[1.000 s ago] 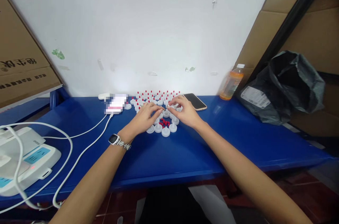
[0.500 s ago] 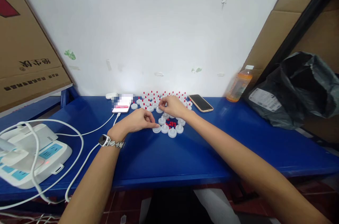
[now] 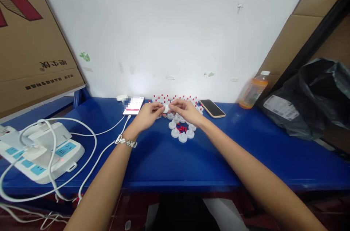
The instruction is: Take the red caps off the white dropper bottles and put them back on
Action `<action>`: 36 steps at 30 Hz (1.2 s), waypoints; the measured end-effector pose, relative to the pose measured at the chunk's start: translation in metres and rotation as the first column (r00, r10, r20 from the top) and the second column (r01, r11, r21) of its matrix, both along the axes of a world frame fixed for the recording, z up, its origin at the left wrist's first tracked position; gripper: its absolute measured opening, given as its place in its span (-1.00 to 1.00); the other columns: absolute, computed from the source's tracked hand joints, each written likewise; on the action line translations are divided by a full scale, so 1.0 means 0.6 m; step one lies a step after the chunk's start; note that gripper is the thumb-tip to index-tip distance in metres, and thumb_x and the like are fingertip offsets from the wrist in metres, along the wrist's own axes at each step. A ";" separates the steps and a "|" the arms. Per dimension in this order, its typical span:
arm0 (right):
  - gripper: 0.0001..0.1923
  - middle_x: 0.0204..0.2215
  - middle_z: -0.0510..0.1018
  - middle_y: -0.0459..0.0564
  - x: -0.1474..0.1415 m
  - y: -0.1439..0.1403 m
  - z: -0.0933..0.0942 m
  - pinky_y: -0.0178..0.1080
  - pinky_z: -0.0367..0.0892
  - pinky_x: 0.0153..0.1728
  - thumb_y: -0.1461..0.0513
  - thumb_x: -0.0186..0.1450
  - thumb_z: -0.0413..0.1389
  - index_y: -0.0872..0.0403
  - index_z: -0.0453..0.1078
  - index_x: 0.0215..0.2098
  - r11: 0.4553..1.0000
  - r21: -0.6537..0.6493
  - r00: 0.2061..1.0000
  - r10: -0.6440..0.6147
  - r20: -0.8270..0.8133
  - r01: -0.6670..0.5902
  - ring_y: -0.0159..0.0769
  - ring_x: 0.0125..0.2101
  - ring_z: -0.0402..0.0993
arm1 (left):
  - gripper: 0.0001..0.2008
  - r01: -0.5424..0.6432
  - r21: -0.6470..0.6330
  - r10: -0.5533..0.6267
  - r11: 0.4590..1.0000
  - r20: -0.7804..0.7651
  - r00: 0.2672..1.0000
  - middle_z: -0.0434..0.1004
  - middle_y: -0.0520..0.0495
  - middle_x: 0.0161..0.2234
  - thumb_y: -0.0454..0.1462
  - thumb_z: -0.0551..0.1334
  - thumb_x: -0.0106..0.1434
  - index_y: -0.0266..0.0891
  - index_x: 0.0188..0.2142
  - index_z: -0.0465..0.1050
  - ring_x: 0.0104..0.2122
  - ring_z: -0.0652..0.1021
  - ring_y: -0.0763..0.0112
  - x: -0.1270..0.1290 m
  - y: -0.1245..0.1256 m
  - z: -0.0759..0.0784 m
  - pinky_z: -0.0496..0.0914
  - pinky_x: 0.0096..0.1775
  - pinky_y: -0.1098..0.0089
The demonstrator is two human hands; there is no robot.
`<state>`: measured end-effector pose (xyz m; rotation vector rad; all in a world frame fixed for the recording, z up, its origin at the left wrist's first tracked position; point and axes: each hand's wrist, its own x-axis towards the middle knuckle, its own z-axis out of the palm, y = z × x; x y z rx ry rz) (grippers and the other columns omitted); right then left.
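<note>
A white cap [image 3: 166, 108] is pinched by the fingers of the left hand [image 3: 149, 115] above the table [image 3: 164, 165]; the right hand [image 3: 188, 111] is positioned beside it, its finger grip cannot be determined

cardboard box [image 3: 32, 41]: upside-down "绝尘侠®", probably | bag label [image 3: 281, 107]: print too small | phone screen [image 3: 136, 106]: illegible

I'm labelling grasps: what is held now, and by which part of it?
A round white plastic cap, by the left hand, seemingly at its rim; the right hand is at the cap's other side, its exact hold too small to tell.
</note>
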<state>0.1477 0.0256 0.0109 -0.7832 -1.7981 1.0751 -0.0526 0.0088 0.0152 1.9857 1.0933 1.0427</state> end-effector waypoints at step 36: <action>-0.85 -0.26 0.59 0.01 -0.010 0.082 0.008 -0.27 0.32 -0.23 0.24 0.28 0.06 0.09 0.43 -0.22 0.841 0.476 0.821 -0.450 0.350 0.258 -0.28 -0.27 0.49 | -0.73 -0.173 0.332 0.305 0.927 -0.401 0.864 0.56 -0.13 -0.27 -0.14 0.07 0.39 -0.20 -0.26 0.47 -0.29 0.51 0.23 -0.001 0.006 -0.023 0.31 -0.27 0.30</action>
